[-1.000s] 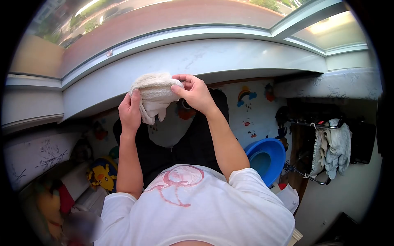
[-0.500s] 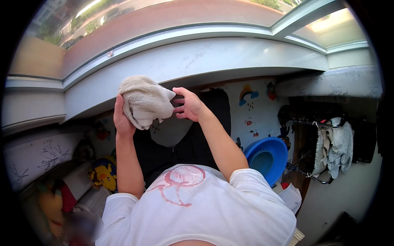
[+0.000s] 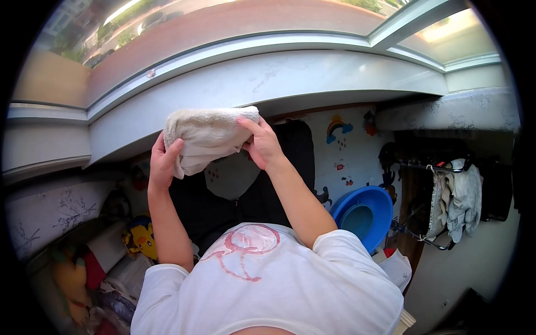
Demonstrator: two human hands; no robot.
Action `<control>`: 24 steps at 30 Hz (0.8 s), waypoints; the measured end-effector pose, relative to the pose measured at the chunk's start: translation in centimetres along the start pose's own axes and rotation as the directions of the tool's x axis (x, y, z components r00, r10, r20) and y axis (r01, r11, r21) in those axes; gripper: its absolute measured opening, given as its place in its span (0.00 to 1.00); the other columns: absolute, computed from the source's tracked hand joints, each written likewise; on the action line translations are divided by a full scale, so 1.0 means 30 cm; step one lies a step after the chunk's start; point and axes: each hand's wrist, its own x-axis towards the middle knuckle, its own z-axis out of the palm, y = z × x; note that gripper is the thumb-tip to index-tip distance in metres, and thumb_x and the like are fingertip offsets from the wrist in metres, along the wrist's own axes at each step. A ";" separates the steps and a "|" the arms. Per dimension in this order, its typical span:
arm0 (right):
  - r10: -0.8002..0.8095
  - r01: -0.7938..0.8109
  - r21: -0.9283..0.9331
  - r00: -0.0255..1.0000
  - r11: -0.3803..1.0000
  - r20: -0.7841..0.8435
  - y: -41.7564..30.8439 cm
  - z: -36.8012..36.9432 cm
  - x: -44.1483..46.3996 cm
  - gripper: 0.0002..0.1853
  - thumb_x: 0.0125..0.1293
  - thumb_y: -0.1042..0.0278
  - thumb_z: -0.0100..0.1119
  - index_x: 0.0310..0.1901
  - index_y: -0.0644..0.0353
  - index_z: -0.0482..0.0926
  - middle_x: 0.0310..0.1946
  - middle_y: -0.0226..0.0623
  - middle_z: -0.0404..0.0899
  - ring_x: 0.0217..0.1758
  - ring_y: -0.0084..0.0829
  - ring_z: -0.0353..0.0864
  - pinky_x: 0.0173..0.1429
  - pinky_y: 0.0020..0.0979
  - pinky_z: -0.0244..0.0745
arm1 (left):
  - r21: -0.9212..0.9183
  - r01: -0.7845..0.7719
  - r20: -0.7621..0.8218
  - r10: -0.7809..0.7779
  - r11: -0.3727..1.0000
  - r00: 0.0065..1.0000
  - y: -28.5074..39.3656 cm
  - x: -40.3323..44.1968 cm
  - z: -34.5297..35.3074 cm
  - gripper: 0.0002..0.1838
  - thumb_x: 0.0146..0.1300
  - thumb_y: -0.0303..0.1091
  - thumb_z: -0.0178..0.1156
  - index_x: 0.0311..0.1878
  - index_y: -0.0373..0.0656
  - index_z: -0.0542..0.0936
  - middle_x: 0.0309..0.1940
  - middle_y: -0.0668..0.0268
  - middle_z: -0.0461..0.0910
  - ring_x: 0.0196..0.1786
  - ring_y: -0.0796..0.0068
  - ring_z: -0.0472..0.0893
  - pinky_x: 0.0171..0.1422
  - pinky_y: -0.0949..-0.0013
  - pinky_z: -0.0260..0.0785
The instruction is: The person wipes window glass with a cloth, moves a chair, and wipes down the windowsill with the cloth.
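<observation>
A cream-coloured, fluffy cloth (image 3: pixel 209 131), which looks like a towel, is stretched between my two hands in front of the window sill. My left hand (image 3: pixel 164 162) grips its left end, thumb on the near face and fingers behind. At the right end my right hand (image 3: pixel 261 142) pinches it, with the thumb on top and the other fingers partly hidden behind the fabric. The cloth hangs folded, its lower edge drooping above my dark trousers (image 3: pixel 234 209).
The white window sill (image 3: pixel 268 72) runs across, beyond the cloth. To the right stand nested blue basins (image 3: pixel 363 218) and a rack with hanging cloths (image 3: pixel 463 195). A yellow cartoon item (image 3: pixel 144 240) and several soft things lie at the lower left.
My right hand has closed on the cloth's right end, having been open beside it. The bunched cloth is now spread wider and flatter. My left hand has turned, its thumb now in front.
</observation>
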 end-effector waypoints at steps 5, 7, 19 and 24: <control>-0.123 0.111 -0.102 0.985 0.989 -0.122 -0.054 0.040 -0.047 0.21 0.73 0.63 0.64 0.62 0.61 0.75 0.53 0.35 0.80 0.53 0.27 0.82 0.46 0.35 0.84 | 0.208 0.066 -0.059 -0.055 0.976 0.997 0.035 -0.004 -0.048 0.25 0.68 0.34 0.68 0.66 0.35 0.77 0.52 0.63 0.84 0.54 0.75 0.81 0.62 0.68 0.73; -0.153 0.134 -0.147 0.980 0.980 -0.127 -0.054 0.042 -0.047 0.20 0.72 0.64 0.64 0.61 0.62 0.76 0.52 0.34 0.80 0.51 0.25 0.82 0.44 0.34 0.83 | 0.232 0.050 -0.106 -0.026 0.972 0.994 0.036 0.001 -0.050 0.25 0.67 0.32 0.69 0.65 0.36 0.78 0.52 0.62 0.84 0.53 0.76 0.82 0.61 0.69 0.74; -0.139 0.139 -0.007 0.990 0.990 0.000 -0.121 0.003 -0.036 0.10 0.76 0.67 0.60 0.52 0.61 0.78 0.45 0.36 0.84 0.51 0.32 0.86 0.53 0.36 0.84 | 0.268 0.141 -0.198 -0.089 0.953 0.976 0.095 -0.004 -0.145 0.36 0.59 0.26 0.75 0.71 0.40 0.73 0.60 0.55 0.79 0.51 0.73 0.82 0.58 0.71 0.76; -0.138 0.129 0.214 0.990 0.968 0.032 -0.114 0.091 -0.069 0.11 0.77 0.68 0.56 0.56 0.61 0.75 0.49 0.37 0.82 0.52 0.33 0.85 0.56 0.38 0.83 | 0.358 0.111 -0.248 -0.021 0.927 0.969 0.041 -0.021 -0.184 0.31 0.61 0.26 0.73 0.68 0.40 0.75 0.57 0.60 0.80 0.46 0.82 0.79 0.51 0.75 0.74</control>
